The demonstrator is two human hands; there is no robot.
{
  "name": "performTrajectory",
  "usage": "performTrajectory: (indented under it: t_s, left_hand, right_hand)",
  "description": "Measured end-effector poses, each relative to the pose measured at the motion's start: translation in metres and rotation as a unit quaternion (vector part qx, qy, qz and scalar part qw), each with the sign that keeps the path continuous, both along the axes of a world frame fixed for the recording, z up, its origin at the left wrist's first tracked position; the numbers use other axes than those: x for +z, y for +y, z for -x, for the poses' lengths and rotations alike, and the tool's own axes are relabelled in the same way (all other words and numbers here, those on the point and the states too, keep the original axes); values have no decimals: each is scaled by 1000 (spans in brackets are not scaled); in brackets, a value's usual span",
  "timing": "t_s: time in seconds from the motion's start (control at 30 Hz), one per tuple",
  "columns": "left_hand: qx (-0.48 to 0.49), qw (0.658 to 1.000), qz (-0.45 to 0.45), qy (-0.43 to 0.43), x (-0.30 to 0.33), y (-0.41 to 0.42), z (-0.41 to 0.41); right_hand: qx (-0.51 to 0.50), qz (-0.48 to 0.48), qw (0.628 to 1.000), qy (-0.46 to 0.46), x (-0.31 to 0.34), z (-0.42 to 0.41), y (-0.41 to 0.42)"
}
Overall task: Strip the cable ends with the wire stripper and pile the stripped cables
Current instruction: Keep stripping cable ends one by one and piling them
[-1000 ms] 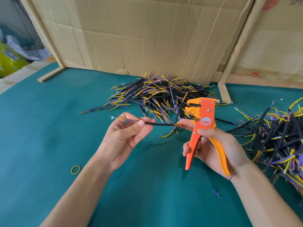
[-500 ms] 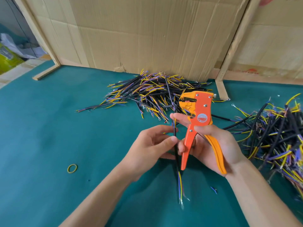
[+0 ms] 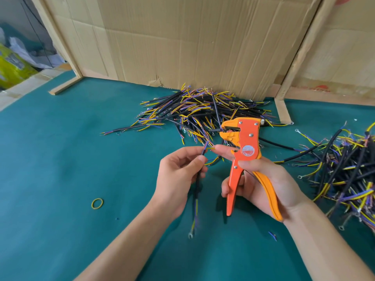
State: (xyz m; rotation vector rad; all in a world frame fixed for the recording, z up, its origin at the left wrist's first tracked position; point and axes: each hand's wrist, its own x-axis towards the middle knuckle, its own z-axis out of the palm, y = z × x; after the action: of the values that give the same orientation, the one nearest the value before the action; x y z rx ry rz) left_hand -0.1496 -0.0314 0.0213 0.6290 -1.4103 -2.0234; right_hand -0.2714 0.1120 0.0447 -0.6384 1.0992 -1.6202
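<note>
Cable (image 3: pixel 197 182) now hangs near-vertical in the left hand (image 3: pixel 178 177); 1 s ago it lay horizontal, so it's been flipped, prob. to present the other end. Its top wires sit betw. left fingers & right fingertips (image 3: pixel 220 148). Right hand (image 3: pixel 261 183) wraps the wire stripper (image 3: pixel 243 151), head up, handles apart. Counts: 1 cable in hand, 1 stripper, 2 heaps – far pile (image 3: pixel 203 114), right pile (image 3: pixel 349 169); 1 rubber band (image 3: pixel 97 203) near left.
</note>
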Motion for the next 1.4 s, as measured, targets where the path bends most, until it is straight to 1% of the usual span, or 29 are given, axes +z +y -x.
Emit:
performTrajectory:
  t_s: [0.07, 0.17, 0.27, 0.37, 0.43, 0.53, 0.6, 0.7, 0.77, 0.87, 0.97, 1.1, 1.2, 1.4]
  left_hand:
    - [-10, 999, -39, 22, 0, -3, -1]
    - [-82, 988, -113, 66, 3, -9, -4]
    - [-150, 979, -105, 88, 6, -14, -6]
    - [-172, 977, -77, 98, 5, -17, -7]
    - [-161, 982, -48, 86, 5, -19, -8]
    - [-106, 993, 6, 46, 8, -24, -9]
    - [-62, 996, 63, 19, 9, -29, -10]
    - [-3, 988, 155, 3, 11, -30, -9]
    - [27, 978, 205, -7, 11, -28, -8]
    - [63, 958, 275, -45, 10, -26, -8]
    - [86, 928, 352, -83, 9, -24, -9]
    - [82, 885, 449, -89, 9, -23, -10]
    - [91, 870, 476, -88, 9, -23, -10]
    - [95, 866, 485, -79, 8, -24, -11]
  right_hand:
    - [9, -1, 1000, -2, 0, -3, -1]
    - [17, 10, 1000, -9, -3, -7, -4]
    - [27, 22, 999, -22, -6, -8, -5]
    - [31, 27, 999, -31, -7, -7, -3]
    - [38, 28, 998, -29, -7, -6, -2]
    - [36, 12, 999, -33, -6, -2, -1]
    - [22, -8, 999, -47, -6, 2, 1]
    - [14, -38, 996, -79, -5, 5, 4]
    - [14, -57, 995, -84, -6, 3, 3]
    - [27, -73, 995, -59, -4, 0, 1]
    - [63, -67, 996, -20, -2, 0, 2]
    - [94, -56, 994, 8, -2, 0, 4]
    - [107, -55, 992, 30, -2, 0, 4]
    - [96, -59, 993, 29, -2, -1, 3]
